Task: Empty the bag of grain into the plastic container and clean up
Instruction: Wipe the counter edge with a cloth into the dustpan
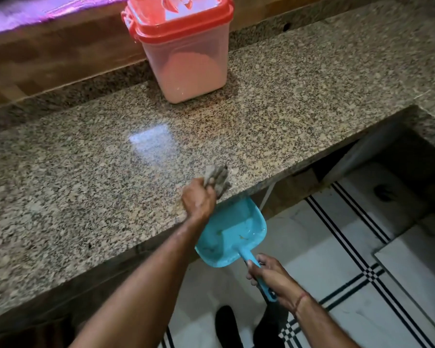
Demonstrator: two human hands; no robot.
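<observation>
At granite counter edge: left hand (199,200) clenches soft grey rag (216,178); right hand (271,273) wraps stiff, light turquoise plastic dustpan (232,233) handle below edge. Red-lidded grain container (183,54) closed, well behind.

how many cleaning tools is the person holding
2: a grey cloth in the left hand at the counter edge, and a blue dustpan held below the edge by the right hand.

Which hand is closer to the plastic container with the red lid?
The left hand, wiping a rag on the counter edge, is nearer the plastic container. The right hand is lower, off the counter, holding the dustpan.
</observation>
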